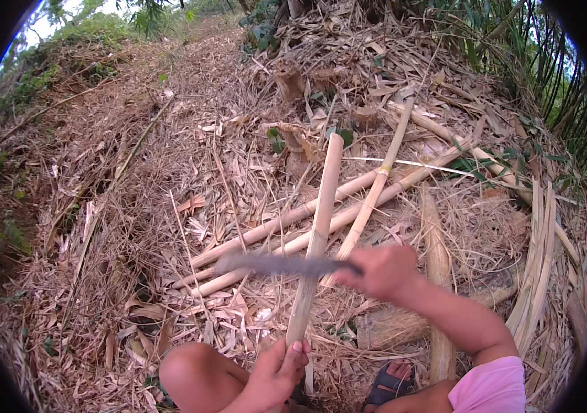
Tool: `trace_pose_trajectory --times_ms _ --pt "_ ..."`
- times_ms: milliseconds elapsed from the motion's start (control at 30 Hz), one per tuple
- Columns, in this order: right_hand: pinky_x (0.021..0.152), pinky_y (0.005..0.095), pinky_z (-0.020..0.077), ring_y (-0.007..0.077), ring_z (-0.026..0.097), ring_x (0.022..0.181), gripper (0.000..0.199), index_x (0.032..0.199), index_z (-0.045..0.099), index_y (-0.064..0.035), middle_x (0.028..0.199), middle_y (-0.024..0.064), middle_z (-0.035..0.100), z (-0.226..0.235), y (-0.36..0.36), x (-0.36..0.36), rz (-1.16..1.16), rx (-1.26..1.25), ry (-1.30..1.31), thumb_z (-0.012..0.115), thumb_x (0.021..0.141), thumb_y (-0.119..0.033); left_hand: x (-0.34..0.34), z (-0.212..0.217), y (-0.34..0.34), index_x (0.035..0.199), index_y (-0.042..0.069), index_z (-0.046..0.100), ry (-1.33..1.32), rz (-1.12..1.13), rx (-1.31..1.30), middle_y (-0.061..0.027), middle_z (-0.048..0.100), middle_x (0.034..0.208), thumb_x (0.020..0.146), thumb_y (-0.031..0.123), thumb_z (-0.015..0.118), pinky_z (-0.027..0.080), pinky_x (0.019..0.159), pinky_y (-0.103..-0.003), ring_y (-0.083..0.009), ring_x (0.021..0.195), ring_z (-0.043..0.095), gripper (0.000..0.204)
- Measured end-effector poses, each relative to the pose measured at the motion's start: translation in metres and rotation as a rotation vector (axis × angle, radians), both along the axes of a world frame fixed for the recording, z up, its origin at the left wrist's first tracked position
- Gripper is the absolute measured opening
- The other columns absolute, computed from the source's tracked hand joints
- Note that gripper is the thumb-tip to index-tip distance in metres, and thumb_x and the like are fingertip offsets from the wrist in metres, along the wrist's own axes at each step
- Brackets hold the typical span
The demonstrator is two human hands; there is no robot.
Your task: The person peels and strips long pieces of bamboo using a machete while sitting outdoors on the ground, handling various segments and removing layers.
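Observation:
My left hand (278, 372) grips the lower end of a pale bamboo piece (326, 186), which slants up and away from me, its top leaning slightly right. My right hand (381, 272) is closed round the dark handle of a machete (273, 265). Its blade points left and crosses the middle of the bamboo piece; motion blurs it. Whether the edge touches the bamboo I cannot tell. Beyond the blade, several bamboo poles (286, 219) lie crossed on the ground.
A thick log (397, 327) lies at the right, with an upright-lying bamboo length (436, 248) across it. Long split bamboo strips (536, 255) rest at the far right. Cut stumps (293, 82) stand ahead. Dry leaves and shavings cover the slope. My sandalled foot (391, 384) is below.

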State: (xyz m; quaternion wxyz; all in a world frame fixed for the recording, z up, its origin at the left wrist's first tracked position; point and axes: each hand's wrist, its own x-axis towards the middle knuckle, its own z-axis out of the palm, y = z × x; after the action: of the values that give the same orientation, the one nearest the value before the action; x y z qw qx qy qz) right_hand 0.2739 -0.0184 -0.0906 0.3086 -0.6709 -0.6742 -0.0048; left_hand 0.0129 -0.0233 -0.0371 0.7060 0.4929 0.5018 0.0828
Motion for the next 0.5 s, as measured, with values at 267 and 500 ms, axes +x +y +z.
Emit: trace_pose_trajectory --times_ms 267,500 --pt "0.042 0.0347 0.0508 0.0235 0.062 0.044 0.062 0.064 0.056 -0.0071 0.052 0.0085 0.058 0.007 -0.031 -0.058 0.241 0.054 0.042 0.059 0.086 -0.065 0.006 -0.007 0.017 0.106 0.003 0.054 -0.223 0.051 -0.139 -0.0050 0.053 0.080 0.103 0.021 0.047 0.041 0.049 -0.027 -0.0132 0.059 0.050 0.019" --pt "0.042 0.0331 0.0491 0.0217 0.059 0.042 0.062 0.063 0.055 -0.0086 0.050 0.0061 0.054 -0.004 -0.022 -0.051 0.258 0.164 -0.025 0.060 0.084 -0.067 0.008 -0.012 0.009 0.102 0.002 0.053 -0.069 0.049 -0.028 -0.0028 0.051 0.079 0.106 0.021 0.041 0.036 0.047 -0.023 -0.0082 0.056 0.045 0.022"
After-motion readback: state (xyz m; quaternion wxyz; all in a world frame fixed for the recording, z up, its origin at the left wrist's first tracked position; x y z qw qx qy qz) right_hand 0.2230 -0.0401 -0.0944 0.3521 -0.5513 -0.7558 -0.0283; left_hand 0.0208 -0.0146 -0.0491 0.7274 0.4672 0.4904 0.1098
